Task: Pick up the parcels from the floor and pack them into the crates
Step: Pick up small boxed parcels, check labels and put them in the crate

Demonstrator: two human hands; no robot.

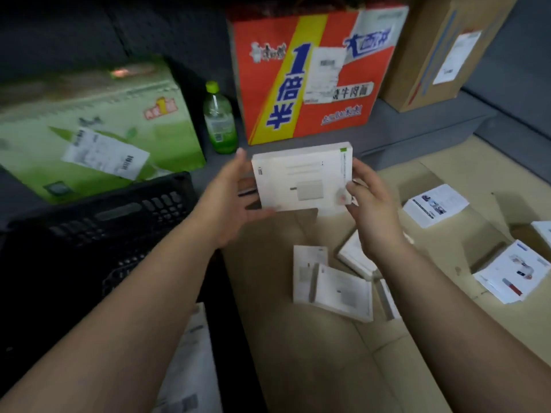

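White charger box (304,177), flat and square with a small plug pictured on its face, was held in the air between both hands. The right hand (371,213) pinched its right edge, with the thumb on the front near the lower corner and the fingers curled behind. The left hand (235,201) lay open against the left edge. Its fingers were almost straight under and behind the lower left corner, and its thumb was raised just beside the upper corner. The box hung slightly tilted above the cardboard sheet (313,368) that covered the floor, just to the right of the black crate (98,234) with its latticed wall.

Below the hands a cluster of white boxes (343,290) lay on the cardboard, overlapping and turned at different angles. Farther right lay a printed box (435,205), and nearer the edge a second printed box (512,272) with a red and white picture. Both were flat on the sheet and well apart from the cluster.

A pale bagged parcel (190,353) showed at the bottom, beside the crate and too blurred to read.

Behind the crate sat a green carton (89,129) with a shipping label. A green bottle (219,120) stood upright between it and a red carton (313,73) striped in yellow. A brown carton (441,49) stood on a grey step (432,120) to the right.
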